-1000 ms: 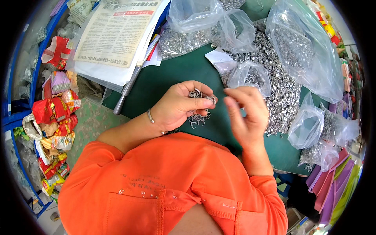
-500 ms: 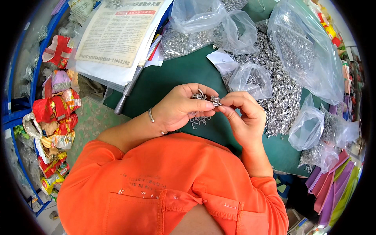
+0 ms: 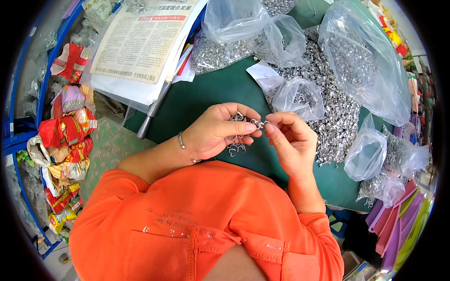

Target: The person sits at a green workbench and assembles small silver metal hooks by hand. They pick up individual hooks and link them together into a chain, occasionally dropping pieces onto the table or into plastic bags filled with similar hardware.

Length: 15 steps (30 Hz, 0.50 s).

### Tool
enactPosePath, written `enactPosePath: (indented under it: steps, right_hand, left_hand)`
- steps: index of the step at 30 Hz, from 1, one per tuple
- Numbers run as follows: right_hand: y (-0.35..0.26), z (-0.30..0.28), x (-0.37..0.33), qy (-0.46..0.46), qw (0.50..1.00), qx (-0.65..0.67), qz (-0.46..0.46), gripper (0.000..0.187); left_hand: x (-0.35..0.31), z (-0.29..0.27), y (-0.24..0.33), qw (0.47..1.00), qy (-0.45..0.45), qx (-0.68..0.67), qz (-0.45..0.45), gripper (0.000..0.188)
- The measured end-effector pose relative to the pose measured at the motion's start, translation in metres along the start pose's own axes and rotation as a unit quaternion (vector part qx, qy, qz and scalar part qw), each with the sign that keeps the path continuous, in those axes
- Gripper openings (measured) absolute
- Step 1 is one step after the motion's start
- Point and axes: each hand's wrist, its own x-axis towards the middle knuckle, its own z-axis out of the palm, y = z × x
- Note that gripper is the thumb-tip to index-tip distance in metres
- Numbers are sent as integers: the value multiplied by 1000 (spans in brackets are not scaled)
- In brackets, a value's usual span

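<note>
Lots of clear plastic bags here. One (image 3: 234, 23) is sitting at the top of the green tabletop (image 3: 206, 89), with small silvery metal bits showing just below it. A big clear bag (image 3: 389, 89) is sprawling at upper right, with more metal bits showing through, and a small bag (image 3: 316, 105) is lying on the loose metal pile (image 3: 336, 124), with curved bits showing inside. Farther right, an open-mouthed bag (image 3: 365, 159) is standing by the table edge, and I can't make out what it's holding.

The metal pieces (image 3: 258, 124) being worked on are sitting between the two hands, above the tabletop. They're forming a short row, its long axis running roughly left to right; which way each piece is facing is too small to tell. They're looking silvery, curved and shiny.

The left hand (image 3: 211, 132) is pinching the row's near end between thumb and fingers while cupping more curved hooks (image 3: 238, 117). The right hand (image 3: 296, 143) is closing thumb and fingertips around the other end. Below the left hand more C-shaped hooks (image 3: 236, 150) are showing, some looking linked.
</note>
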Motion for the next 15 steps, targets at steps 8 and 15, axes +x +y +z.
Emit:
enactPosePath:
  steps: [8, 15]
  right_hand:
    - [0, 0, 1, -13, 1000, 10, -19, 11]
    - [8, -2, 1, -12, 996, -2, -87, 12]
  left_hand:
    - [0, -2, -1, 1000, 1, -8, 16, 20]
    - [1, -2, -4, 1000, 5, 10, 3, 22]
